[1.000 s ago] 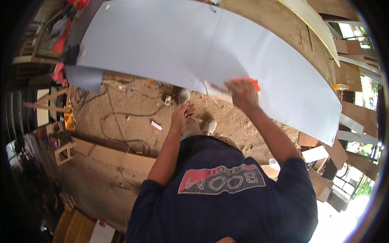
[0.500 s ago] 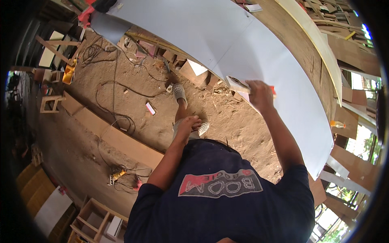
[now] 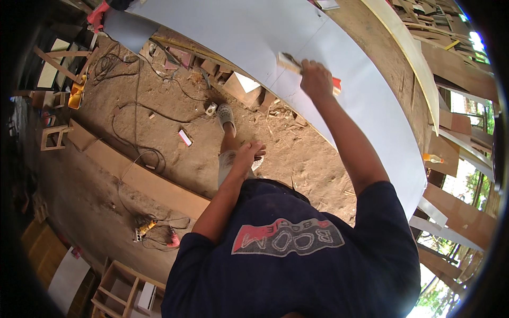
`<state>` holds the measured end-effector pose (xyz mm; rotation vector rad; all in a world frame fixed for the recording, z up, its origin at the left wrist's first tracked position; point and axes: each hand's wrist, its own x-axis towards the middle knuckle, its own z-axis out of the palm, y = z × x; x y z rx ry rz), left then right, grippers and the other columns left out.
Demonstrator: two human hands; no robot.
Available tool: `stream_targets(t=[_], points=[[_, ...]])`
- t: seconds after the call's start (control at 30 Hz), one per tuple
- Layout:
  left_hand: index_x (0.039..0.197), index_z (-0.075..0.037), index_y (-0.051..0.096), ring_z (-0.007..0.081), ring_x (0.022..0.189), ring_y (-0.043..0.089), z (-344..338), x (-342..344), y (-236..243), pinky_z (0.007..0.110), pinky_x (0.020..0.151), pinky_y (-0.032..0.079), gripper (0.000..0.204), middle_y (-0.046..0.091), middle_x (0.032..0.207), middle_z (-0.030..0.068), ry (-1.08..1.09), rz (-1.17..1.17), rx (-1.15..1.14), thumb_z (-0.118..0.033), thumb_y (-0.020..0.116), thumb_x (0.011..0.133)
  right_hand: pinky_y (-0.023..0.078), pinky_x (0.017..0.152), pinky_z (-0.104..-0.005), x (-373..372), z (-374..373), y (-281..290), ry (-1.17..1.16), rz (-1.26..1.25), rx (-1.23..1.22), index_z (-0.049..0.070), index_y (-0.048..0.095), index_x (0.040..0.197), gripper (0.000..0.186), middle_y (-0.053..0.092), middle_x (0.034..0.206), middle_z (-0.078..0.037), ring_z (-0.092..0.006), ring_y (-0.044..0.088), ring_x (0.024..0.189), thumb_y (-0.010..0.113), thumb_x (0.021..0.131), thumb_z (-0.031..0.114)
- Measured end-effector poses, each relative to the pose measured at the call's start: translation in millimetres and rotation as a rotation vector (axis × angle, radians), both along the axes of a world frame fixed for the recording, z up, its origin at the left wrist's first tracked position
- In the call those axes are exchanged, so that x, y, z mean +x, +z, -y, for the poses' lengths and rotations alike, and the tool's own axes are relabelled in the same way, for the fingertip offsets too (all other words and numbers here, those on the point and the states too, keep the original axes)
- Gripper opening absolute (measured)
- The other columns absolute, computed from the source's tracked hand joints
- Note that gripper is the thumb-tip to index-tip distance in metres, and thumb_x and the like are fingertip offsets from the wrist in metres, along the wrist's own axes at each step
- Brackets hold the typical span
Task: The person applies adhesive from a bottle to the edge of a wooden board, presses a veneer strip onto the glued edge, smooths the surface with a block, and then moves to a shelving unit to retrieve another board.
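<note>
My right hand (image 3: 317, 80) is closed round a wooden hand brush (image 3: 289, 62) with dark bristles along one side and a red end past my fingers. The brush is over the long pale grey-blue sheet (image 3: 366, 100), near a thin line that crosses it; I cannot tell whether its bristles touch the surface. My left hand (image 3: 250, 156) hangs in front of my thigh with loosely bent fingers, somewhat apart, and nothing in them.
A long board (image 3: 143, 175) lies on the dirt floor at left, near loose cables (image 3: 138, 108). Yellow and red power tools (image 3: 172, 238) rest by a wooden frame (image 3: 124, 283). Wood offcuts (image 3: 241, 87) lie below the sheet. A small bottle (image 3: 433, 158) stands at right.
My right hand and the brush have moved from the sheet's near edge farther in over its surface, up and left in view. My left hand stays by my thigh. The view has shifted slightly.
</note>
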<state>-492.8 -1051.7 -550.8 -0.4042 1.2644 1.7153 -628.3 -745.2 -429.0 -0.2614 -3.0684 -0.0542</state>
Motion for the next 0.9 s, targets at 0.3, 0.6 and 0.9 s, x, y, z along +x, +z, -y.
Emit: stream_targets(t=[0.3, 0.6, 0.9], points=[[0.123, -0.006, 0.065, 0.0171, 0.093, 0.074, 58, -8, -31, 0.032, 0.085, 0.058, 0.034, 0.076, 0.113, 0.0084, 0.168, 0.073, -0.076, -0.036, 0.065, 0.107, 0.056, 0.095, -0.0481, 51, -22, 46, 0.073, 0.127, -0.189, 0.011, 0.074, 0.117, 0.032, 0.076, 0.113, -0.013, -0.0348, 0.070, 0.110, 0.065, 0.088, 0.003], [0.122, -0.007, 0.069, 0.0131, 0.090, 0.072, 85, -3, -42, 0.029, 0.081, 0.055, 0.035, 0.076, 0.108, 0.0057, 0.210, 0.159, -0.113, -0.038, 0.067, 0.106, 0.055, 0.097, -0.0483, 136, -7, 16, 0.196, 0.000, -0.151, 0.005, 0.069, 0.125, 0.054, 0.072, 0.121, -0.015, -0.0379, 0.066, 0.114, 0.063, 0.073, -0.008], [0.120, -0.003, 0.067, 0.0178, 0.097, 0.072, 30, -31, -56, 0.031, 0.088, 0.055, 0.038, 0.075, 0.113, 0.0083, 0.026, 0.065, 0.017, -0.038, 0.066, 0.108, 0.056, 0.091, -0.0495, -32, -6, -7, 0.100, -0.117, -0.055, 0.009, 0.070, 0.113, 0.026, 0.073, 0.104, -0.013, -0.0358, 0.069, 0.105, 0.063, 0.089, 0.003]])
